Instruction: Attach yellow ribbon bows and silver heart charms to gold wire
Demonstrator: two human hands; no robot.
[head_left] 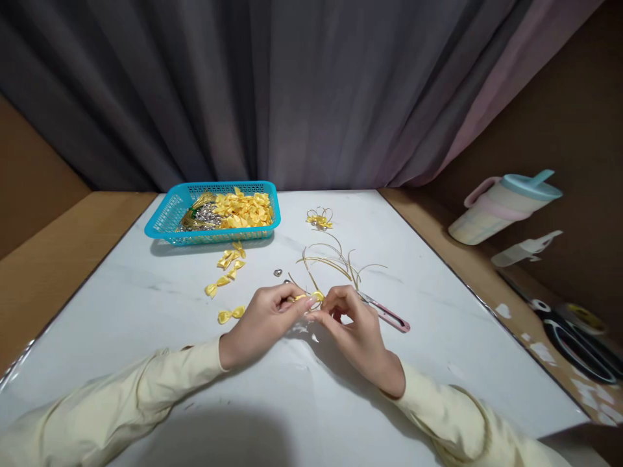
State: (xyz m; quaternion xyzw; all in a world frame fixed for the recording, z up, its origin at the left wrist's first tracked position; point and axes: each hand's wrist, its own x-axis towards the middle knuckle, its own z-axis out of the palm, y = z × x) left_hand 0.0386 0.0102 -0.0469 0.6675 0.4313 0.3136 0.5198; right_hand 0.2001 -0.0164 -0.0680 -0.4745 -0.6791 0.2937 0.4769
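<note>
basket's point(221, 235) back left on the table point(413, 259), some bows point(236, 269) lying in front of it, tumbler point(501, 207) way over right

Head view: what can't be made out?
Head view: yellow piece, mostly covered by the left hand and right hand; whether the right grip holds it is unclear.
Head view: black scissors, handles cut off by the right edge.
Head view: blue basket, lower contents hidden under yellow bows.
</note>
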